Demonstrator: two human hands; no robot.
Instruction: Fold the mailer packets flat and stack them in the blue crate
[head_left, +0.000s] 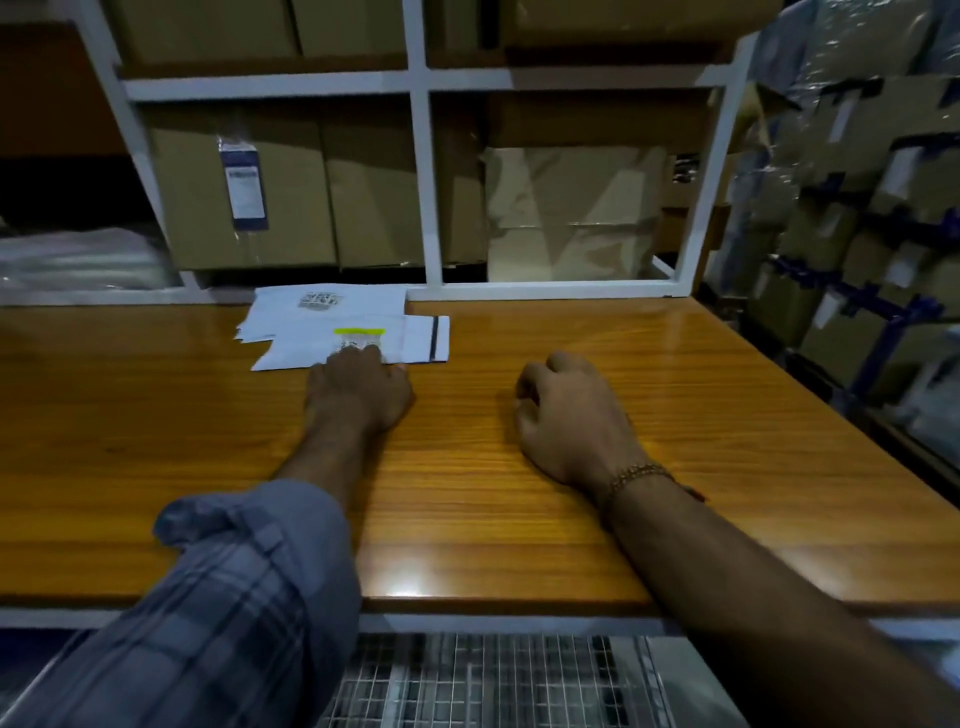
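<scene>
A small pile of white mailer packets lies at the back of the wooden table. The top packet has a yellow-green strip and a printed label. My left hand reaches forward, its fingertips resting on the near edge of that top packet. My right hand rests on the bare table to the right, fingers curled in and holding nothing; a bracelet is on its wrist. No blue crate is in view.
A white metal shelf frame packed with cardboard boxes stands behind the table. Wrapped boxes on blue racks fill the right side. Clear plastic bags lie at the back left. A wire grid shows below the table's front edge.
</scene>
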